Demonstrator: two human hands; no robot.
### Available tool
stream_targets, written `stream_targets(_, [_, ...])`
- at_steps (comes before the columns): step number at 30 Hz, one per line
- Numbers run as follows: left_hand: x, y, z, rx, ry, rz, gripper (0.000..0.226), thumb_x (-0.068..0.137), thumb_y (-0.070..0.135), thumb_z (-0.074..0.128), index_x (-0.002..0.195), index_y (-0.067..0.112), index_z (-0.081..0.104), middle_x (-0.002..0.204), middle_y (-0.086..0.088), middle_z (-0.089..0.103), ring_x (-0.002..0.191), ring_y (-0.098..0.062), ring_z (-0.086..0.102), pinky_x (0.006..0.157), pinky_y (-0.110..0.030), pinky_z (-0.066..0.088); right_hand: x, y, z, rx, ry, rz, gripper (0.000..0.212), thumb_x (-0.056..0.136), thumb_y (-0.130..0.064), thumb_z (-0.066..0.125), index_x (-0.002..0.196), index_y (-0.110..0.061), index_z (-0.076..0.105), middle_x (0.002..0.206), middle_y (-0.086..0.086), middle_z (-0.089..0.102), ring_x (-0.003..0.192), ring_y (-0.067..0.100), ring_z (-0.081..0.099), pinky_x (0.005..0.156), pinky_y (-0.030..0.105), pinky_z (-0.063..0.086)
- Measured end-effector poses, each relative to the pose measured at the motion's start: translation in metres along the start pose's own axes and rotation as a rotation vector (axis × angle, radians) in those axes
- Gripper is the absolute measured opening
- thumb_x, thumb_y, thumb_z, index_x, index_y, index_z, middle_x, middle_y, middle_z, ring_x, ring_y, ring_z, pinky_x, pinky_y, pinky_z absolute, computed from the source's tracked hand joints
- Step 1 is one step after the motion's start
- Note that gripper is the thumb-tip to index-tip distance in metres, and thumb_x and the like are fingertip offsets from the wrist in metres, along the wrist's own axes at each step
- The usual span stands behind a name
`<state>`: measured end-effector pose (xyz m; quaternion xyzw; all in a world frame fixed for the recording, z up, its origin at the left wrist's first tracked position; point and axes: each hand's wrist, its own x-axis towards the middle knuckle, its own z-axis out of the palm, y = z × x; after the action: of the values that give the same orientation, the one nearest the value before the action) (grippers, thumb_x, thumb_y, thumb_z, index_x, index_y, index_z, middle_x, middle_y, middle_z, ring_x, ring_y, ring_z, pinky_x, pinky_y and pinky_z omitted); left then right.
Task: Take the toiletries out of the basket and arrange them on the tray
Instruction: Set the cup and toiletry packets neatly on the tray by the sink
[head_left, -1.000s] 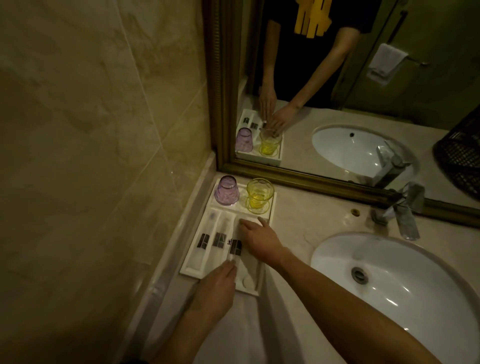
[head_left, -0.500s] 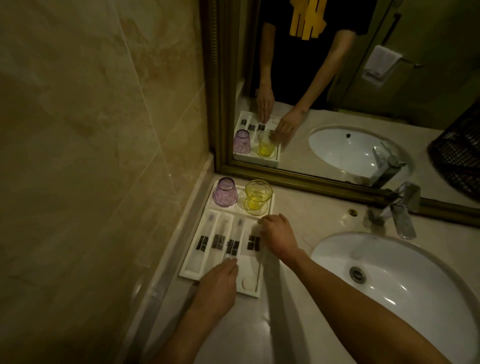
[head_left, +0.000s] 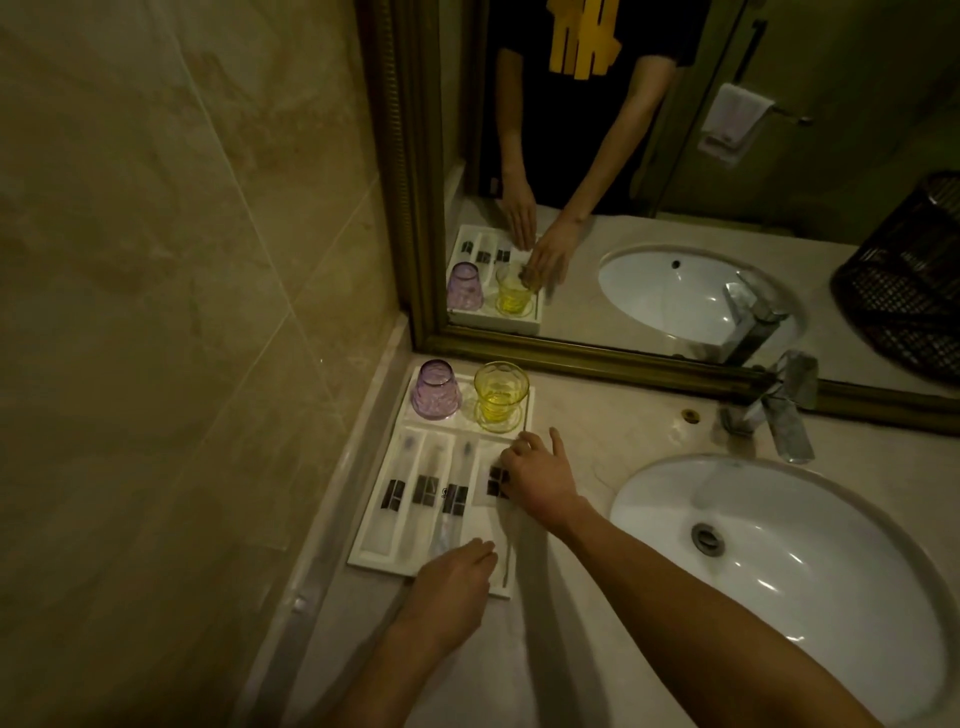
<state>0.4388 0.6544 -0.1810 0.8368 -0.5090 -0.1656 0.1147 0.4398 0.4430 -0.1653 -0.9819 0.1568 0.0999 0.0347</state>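
Dim, yellowish light everywhere; fine detail hard to make out. At the left of the marble counter (head_left: 587, 410), a white tray (head_left: 363, 556) set against the wall ledge. In its near part, three long wrapped toothbrush packets (head_left: 423, 483) side by side in grooves, each with a dark label band; print on the bands too small and blurred to read, only one pale mark like an "S" beside the third band. At the right of these, a flat sachet (head_left: 496, 480) with a dark label, half covered by the right hand (head_left: 540, 480). Fingertips pressed down on the sachet, index finger stretched away over the counter; closed around it or only resting on it, cannot tell. Left hand (head_left: 454, 577) laid flat over the near right corner of the tray, fingers together and extended, nothing seen in it; the tray under it hidden. In the far part of the tray, a purple glass tumbler (head_left: 435, 391) upside down and a yellow glass tumbler (head_left: 500, 396) upright, just beside each other. White sink basin (head_left: 779, 571) at the right, cut off by the frame edge; chrome faucet (head_left: 784, 410) behind it. Black woven basket (head_left: 904, 280) visible only as a reflection in the gold-framed mirror (head_left: 571, 353), partly cropped; its contents not visible. Also reflected: a black shirt with a yellow print, cut off at the top, not readable.
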Motion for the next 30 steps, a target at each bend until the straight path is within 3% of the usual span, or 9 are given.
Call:
stream_targets(3, [-0.001, 0.000, 0.000, -0.032, 0.010, 0.005, 0.047, 0.098, 0.013, 0.049, 0.144, 0.015, 0.048, 0.153, -0.003, 0.047, 0.133, -0.017, 0.051, 0.109, -0.030, 0.043, 0.001, 0.001, 0.000, 0.006, -0.017, -0.003, 0.040, 0.099, -0.032, 0.057, 0.136, -0.018, 0.061, 0.151, 0.008, 0.054, 0.154, 0.026, 0.028, 0.127, 0.060, 0.005])
stream_targets(8, [0.003, -0.006, -0.003, -0.128, 0.057, -0.055, 0.046, 0.101, 0.013, 0.044, 0.147, 0.016, 0.046, 0.155, -0.001, 0.045, 0.141, -0.014, 0.041, 0.114, -0.021, 0.027, -0.004, 0.003, -0.002, 0.120, 0.040, 0.021, 0.038, 0.098, -0.033, 0.058, 0.132, -0.017, 0.062, 0.147, 0.006, 0.057, 0.152, 0.026, 0.033, 0.126, 0.058, 0.010])
stream_targets(12, [0.013, -0.006, -0.002, -0.114, 0.003, -0.065, 0.034, 0.099, 0.009, 0.043, 0.125, 0.009, 0.065, 0.129, -0.008, 0.063, 0.123, -0.020, 0.055, 0.102, -0.023, 0.035, -0.011, 0.006, 0.001, 0.171, 0.156, 0.025, 0.035, 0.097, -0.024, 0.057, 0.132, -0.020, 0.064, 0.142, 0.002, 0.061, 0.143, 0.023, 0.045, 0.124, 0.053, 0.019])
stream_targets(15, [0.016, -0.003, -0.002, -0.098, -0.027, -0.054, 0.031, 0.096, 0.007, 0.043, 0.108, 0.006, 0.071, 0.115, -0.011, 0.067, 0.111, -0.021, 0.057, 0.094, -0.027, 0.041, -0.017, 0.007, 0.006, 0.148, 0.124, -0.019, 0.036, 0.099, -0.020, 0.052, 0.133, -0.020, 0.065, 0.144, 0.001, 0.060, 0.147, 0.024, 0.040, 0.124, 0.055, 0.017])
stream_targets(19, [0.015, -0.004, -0.003, -0.105, -0.032, -0.012, 0.031, 0.093, 0.005, 0.045, 0.107, 0.004, 0.073, 0.113, -0.013, 0.069, 0.110, -0.024, 0.058, 0.095, -0.030, 0.043, -0.020, 0.009, 0.008, 0.069, -0.002, -0.048, 0.036, 0.102, -0.020, 0.049, 0.135, -0.019, 0.063, 0.151, 0.003, 0.054, 0.153, 0.026, 0.031, 0.124, 0.061, 0.012])
stream_targets(21, [0.013, -0.006, -0.005, -0.119, -0.033, 0.004, 0.032, 0.094, 0.007, 0.047, 0.113, 0.006, 0.072, 0.118, -0.013, 0.068, 0.114, -0.025, 0.058, 0.097, -0.028, 0.041, -0.018, 0.010, 0.005, 0.083, 0.023, -0.031, 0.036, 0.099, -0.019, 0.052, 0.132, -0.019, 0.065, 0.147, 0.003, 0.057, 0.148, 0.025, 0.038, 0.124, 0.059, 0.016])
stream_targets(24, [0.009, -0.005, -0.005, -0.131, 0.019, 0.026, 0.035, 0.093, 0.011, 0.051, 0.122, 0.011, 0.069, 0.122, -0.008, 0.065, 0.118, -0.022, 0.055, 0.099, -0.028, 0.042, -0.008, 0.009, -0.012, 0.259, 0.264, 0.154, 0.034, 0.093, -0.017, 0.058, 0.126, -0.017, 0.067, 0.128, 0.006, 0.069, 0.121, 0.027, 0.061, 0.107, 0.045, 0.046])
stream_targets(26, [0.007, -0.003, -0.008, -0.148, 0.068, 0.017, 0.035, 0.092, 0.014, 0.054, 0.125, 0.015, 0.066, 0.124, -0.004, 0.064, 0.119, -0.018, 0.054, 0.100, -0.027, 0.043, 0.005, 0.008, -0.034, 0.587, 0.398, 0.364, 0.029, 0.095, -0.022, 0.061, 0.121, -0.009, 0.066, 0.115, 0.012, 0.073, 0.106, 0.031, 0.067, 0.091, 0.045, 0.055])
stream_targets(30, [0.004, -0.004, -0.017, -0.263, 0.133, -0.048, 0.036, 0.094, 0.016, 0.057, 0.129, 0.017, 0.064, 0.130, -0.002, 0.062, 0.123, -0.015, 0.054, 0.108, -0.030, 0.043, 0.042, 0.015, -0.074, 0.979, 0.295, 0.614, 0.042, 0.096, -0.040, 0.063, 0.112, -0.002, 0.064, 0.111, 0.020, 0.072, 0.106, 0.040, 0.068, 0.093, 0.050, 0.056])
